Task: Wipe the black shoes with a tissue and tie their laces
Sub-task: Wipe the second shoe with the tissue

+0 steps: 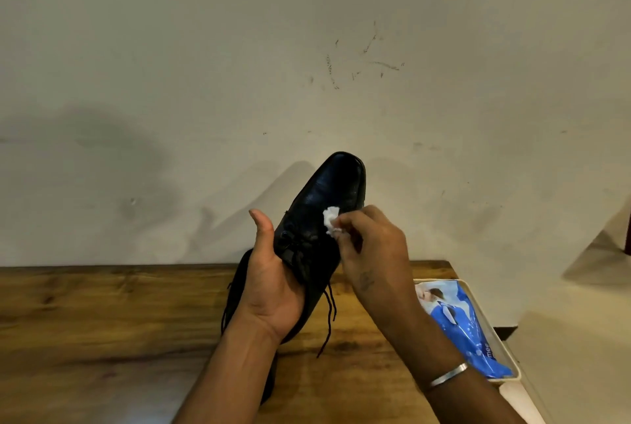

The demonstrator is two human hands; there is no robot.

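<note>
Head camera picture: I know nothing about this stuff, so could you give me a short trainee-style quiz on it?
1. True or false: the left hand holds the glossy black leather shoe up, toe pointing away from the person.
2. The right hand pinches a crumpled white tissue against the shoe's: A sole; B upper; C heel.
3. Fill in: the shoe's thin black laces hang ____.
Key: 1 true; 2 B; 3 untied.

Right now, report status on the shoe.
Left hand holds shoe up. Right hand pinches tissue against it. Laces hang untied. Nothing blocking.
</note>
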